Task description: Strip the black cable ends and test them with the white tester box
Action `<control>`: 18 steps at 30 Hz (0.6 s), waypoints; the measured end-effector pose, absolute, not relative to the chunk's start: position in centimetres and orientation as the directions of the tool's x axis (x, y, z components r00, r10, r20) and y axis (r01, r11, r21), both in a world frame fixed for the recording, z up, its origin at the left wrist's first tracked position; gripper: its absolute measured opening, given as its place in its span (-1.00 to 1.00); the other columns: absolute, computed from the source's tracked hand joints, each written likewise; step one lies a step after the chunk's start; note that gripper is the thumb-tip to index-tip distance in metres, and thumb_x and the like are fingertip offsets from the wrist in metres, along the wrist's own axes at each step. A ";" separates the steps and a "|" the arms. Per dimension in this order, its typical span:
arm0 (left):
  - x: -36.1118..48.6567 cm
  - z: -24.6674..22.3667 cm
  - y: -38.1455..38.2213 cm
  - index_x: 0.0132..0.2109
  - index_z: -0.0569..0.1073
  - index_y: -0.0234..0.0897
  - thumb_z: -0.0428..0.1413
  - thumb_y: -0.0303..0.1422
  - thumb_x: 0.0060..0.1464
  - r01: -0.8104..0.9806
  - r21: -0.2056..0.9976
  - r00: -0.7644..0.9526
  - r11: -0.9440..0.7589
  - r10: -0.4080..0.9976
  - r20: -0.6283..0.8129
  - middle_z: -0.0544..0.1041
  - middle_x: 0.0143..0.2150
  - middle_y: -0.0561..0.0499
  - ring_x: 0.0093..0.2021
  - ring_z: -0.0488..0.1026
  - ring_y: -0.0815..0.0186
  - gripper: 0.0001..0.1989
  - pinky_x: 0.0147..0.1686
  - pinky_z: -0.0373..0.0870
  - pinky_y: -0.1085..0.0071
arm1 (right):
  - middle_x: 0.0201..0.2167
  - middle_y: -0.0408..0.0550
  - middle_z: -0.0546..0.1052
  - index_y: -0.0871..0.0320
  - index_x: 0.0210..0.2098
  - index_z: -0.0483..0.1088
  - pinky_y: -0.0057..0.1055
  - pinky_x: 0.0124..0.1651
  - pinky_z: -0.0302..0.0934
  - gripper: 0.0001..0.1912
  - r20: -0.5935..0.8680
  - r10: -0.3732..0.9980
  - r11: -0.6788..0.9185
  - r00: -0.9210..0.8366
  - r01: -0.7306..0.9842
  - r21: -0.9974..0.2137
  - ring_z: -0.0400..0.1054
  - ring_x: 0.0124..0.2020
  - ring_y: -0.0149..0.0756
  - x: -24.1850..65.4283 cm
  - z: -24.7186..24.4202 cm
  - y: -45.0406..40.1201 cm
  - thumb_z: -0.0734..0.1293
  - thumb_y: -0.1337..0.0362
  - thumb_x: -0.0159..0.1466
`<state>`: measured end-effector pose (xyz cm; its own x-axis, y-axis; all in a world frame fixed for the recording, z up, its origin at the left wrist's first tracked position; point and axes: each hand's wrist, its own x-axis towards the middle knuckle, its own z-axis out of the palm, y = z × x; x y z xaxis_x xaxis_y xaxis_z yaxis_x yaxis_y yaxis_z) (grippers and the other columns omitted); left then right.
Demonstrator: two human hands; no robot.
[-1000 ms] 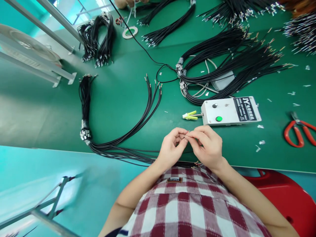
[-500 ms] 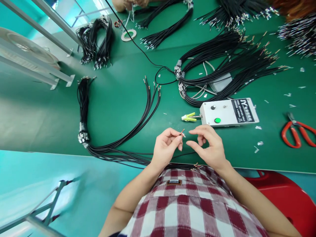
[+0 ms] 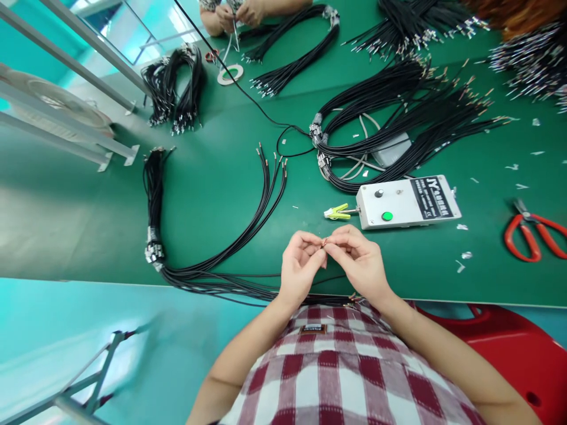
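My left hand (image 3: 300, 262) pinches the end of a black cable between thumb and fingers, near the table's front edge. My right hand (image 3: 357, 257) meets it, thumb and forefinger closed on the thin stripped wires at that cable's end. The fingertips cover most of the wires (image 3: 324, 242). A bundle of black cables (image 3: 212, 273) runs from the left toward my left hand, bound by a wrap with silver connectors (image 3: 155, 252). Just beyond my hands lies a white box with a green button (image 3: 407, 202), a yellow-green clip (image 3: 337, 212) at its left end.
Red-handled pliers (image 3: 527, 230) lie at the right. Looped black cable bundles (image 3: 376, 94) and a tape roll (image 3: 230, 74) rest farther back. Another person's hands (image 3: 241, 15) work at the far edge. Metal rails (image 3: 88, 47) stand at the left; a red stool (image 3: 500, 348) is below right.
My right hand has moved left and its open fingers have closed on the wires held by my left hand. The other person's hands have come further into view.
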<state>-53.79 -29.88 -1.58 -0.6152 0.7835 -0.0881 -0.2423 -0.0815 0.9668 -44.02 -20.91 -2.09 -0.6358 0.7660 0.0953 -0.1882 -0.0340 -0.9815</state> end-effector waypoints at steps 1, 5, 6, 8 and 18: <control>-54.0 -1.6 -29.8 -0.13 0.40 -0.27 0.24 -0.25 0.12 -0.238 0.968 -0.595 -0.082 0.800 -0.078 0.41 -0.32 0.05 -0.48 0.37 0.46 -0.74 -0.46 0.38 0.49 | -0.30 -0.11 0.43 0.09 -0.32 0.54 -0.45 -0.40 0.41 -0.91 0.088 0.753 -0.053 -0.652 -0.192 -0.980 0.42 -0.38 -0.41 -43.9 -2.1 -20.8 0.44 0.21 0.24; -54.6 -1.3 -29.3 0.00 0.49 -0.23 0.24 -0.24 0.13 -0.073 0.995 -0.490 -0.071 0.871 0.026 0.42 -0.12 -0.08 -0.30 0.42 0.39 -0.68 -0.37 0.44 0.47 | -0.30 -0.11 0.44 0.08 -0.32 0.54 -0.42 -0.34 0.46 -0.85 0.083 0.716 -0.086 -0.693 -0.205 -0.975 0.44 -0.36 -0.40 -43.7 -2.2 -20.2 0.44 0.14 0.24; -54.7 -1.2 -29.1 -0.04 0.53 -0.23 0.25 -0.25 0.12 -0.028 0.997 -0.491 -0.076 0.869 0.052 0.41 -0.11 -0.08 -0.25 0.43 0.36 -0.72 -0.33 0.46 0.46 | -0.30 -0.11 0.45 0.09 -0.32 0.54 -0.42 -0.33 0.46 -0.83 0.076 0.713 -0.087 -0.697 -0.197 -0.977 0.45 -0.35 -0.39 -43.7 -2.3 -20.2 0.44 0.12 0.24; -54.7 -1.0 -28.7 -0.18 0.56 -0.25 0.28 -0.27 0.09 0.015 0.995 -0.522 -0.095 0.848 0.089 0.41 -0.14 -0.07 -0.20 0.44 0.34 -0.81 -0.30 0.48 0.46 | -0.31 -0.10 0.46 0.10 -0.33 0.52 -0.42 -0.34 0.45 -0.79 0.064 0.710 -0.080 -0.701 -0.170 -0.982 0.45 -0.33 -0.37 -43.6 -2.4 -20.0 0.45 0.08 0.23; -53.6 -1.8 -28.9 -0.26 0.53 -0.31 0.24 -0.31 0.14 -0.012 0.996 -0.668 -0.089 0.742 0.059 0.42 -0.24 0.01 -0.55 0.40 0.52 -0.86 -0.59 0.40 0.52 | -0.36 -0.12 0.43 0.13 -0.32 0.46 -0.51 -0.53 0.23 -0.91 0.311 0.684 0.439 -0.660 0.032 -0.898 0.24 -0.55 -0.52 -42.8 -1.7 -19.9 0.32 0.34 0.32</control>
